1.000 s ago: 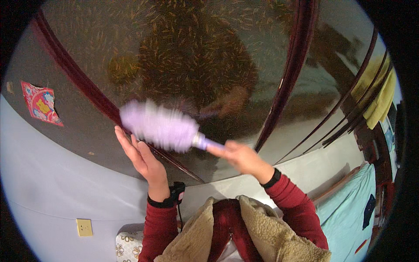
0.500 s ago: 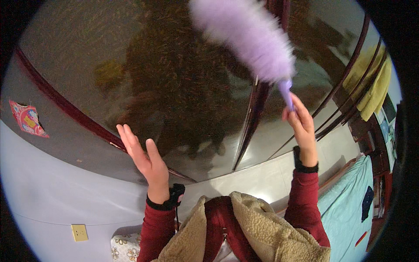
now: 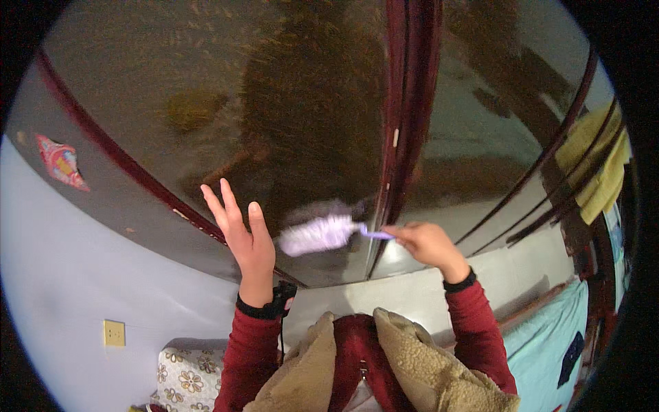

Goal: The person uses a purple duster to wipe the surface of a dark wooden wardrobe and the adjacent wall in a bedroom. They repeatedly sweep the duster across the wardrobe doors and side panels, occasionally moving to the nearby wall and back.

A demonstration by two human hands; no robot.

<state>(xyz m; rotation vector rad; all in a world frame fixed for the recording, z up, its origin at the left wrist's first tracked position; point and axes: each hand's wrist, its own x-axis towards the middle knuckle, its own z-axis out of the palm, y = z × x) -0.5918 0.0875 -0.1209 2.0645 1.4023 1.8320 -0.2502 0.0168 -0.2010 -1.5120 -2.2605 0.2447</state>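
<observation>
My right hand [image 3: 427, 246] is closed round the thin purple handle of a fluffy lilac duster [image 3: 317, 235]. Its head points left, low against the dark glossy panel [image 3: 309, 130] of a wardrobe-like piece of furniture, and a blurred reflection shows just above it. Whether the fibres touch the surface I cannot tell. My left hand [image 3: 248, 237] is raised with fingers spread and holds nothing. It is in front of the panel's dark red lower frame strip [image 3: 130, 168], left of the duster's tip.
A dark red upright [image 3: 410, 89] divides the panels. On the right hang yellow-green cloths [image 3: 596, 165] above a bed with a turquoise cover [image 3: 542, 347]. A wall socket [image 3: 114, 333], a flower-patterned cloth [image 3: 189, 378] and a torn pink sticker [image 3: 63, 163] are on the left.
My right hand has come down and left, swinging the duster from upright near the top to nearly level, low on the panel. My left hand has moved slightly right, its fingers spread wider.
</observation>
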